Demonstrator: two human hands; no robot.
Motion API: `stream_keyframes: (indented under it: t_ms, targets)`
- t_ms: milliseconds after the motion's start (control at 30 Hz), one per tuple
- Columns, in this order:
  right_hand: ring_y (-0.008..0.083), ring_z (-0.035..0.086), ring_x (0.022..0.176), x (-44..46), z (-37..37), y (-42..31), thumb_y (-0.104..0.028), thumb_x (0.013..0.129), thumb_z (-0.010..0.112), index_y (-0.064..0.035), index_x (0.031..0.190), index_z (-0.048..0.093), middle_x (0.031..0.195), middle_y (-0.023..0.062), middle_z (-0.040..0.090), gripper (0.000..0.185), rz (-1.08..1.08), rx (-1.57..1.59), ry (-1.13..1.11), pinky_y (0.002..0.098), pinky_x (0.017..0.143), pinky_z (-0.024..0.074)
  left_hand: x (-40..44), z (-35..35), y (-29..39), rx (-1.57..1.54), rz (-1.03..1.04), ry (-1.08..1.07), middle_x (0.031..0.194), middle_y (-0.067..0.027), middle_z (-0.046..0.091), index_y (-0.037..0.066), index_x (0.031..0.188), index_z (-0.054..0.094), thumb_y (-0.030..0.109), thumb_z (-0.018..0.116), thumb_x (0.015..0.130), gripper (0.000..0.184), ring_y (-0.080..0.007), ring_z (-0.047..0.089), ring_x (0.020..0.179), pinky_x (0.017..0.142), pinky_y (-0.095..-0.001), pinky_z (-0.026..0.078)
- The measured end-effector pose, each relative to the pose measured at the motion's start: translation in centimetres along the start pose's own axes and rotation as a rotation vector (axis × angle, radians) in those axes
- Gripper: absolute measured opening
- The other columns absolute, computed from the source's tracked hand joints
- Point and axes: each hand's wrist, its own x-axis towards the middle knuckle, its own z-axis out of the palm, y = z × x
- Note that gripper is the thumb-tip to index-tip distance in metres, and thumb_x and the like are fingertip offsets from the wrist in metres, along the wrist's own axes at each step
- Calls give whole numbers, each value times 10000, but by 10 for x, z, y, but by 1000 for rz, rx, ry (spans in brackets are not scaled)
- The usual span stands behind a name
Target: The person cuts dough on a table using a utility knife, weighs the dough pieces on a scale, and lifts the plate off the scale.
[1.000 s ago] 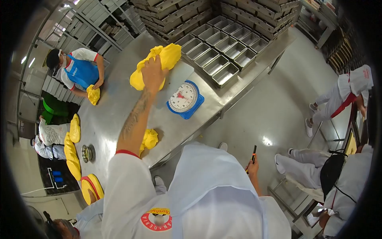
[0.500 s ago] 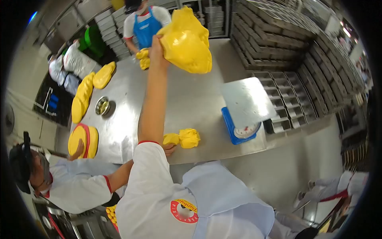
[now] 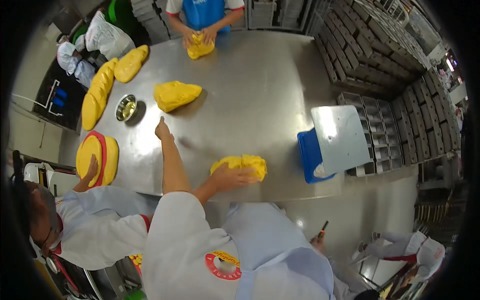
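Observation:
My left hand [image 3: 163, 130] reaches over the steel table with nothing in it, a finger stretched toward a lump of yellow dough [image 3: 176, 96] just beyond. Low on the right, my right hand [image 3: 317, 243], partly hidden by the apron, is closed round a thin black-and-orange tool [image 3: 323, 229]. Near the front edge, a co-worker's hand [image 3: 232, 177] rests on two joined yellow dough pieces [image 3: 254, 167]. The blue scale [image 3: 311, 155] with its metal plate [image 3: 341, 137] stands to the right.
A metal bowl [image 3: 126, 108] sits left of the dough lump, near long yellow dough pieces [image 3: 98, 92]. Another person's hand presses a red-banded yellow dough slab [image 3: 111, 162]. Across the steel table [image 3: 250, 100], a blue-aproned person handles dough [image 3: 201, 47]. Baking pans [image 3: 377, 127] stand right.
The large dough lump has left my left hand and lies on the table. My left hand has come down. The co-worker's hand has moved onto the front dough. The view has turned.

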Motion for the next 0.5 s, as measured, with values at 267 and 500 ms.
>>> stream_keyframes:
  t_ms: [267, 500]
  targets:
    - [228, 500, 985, -14, 3, 39, -132, 981, 526, -89, 1513, 404, 1139, 126, 529, 548, -176, -129, -19, 361, 838, 413, -250, 27, 30, -133, 245, -624, 1082, -49, 659, 32, 1162, 665, 192, 691, 946, 270, -167, 642, 936, 834, -338, 562]
    - [128, 521, 530, 0, 17, 53, -79, 984, 556, -123, 1495, 443, 752, 48, 576, 525, -257, 107, 139, 305, 479, 462, -436, -18, -68, 699, 217, -1481, 1102, -74, 710, 35, 1247, 664, 263, 689, 952, 374, -177, 666, 974, 883, -329, 525]
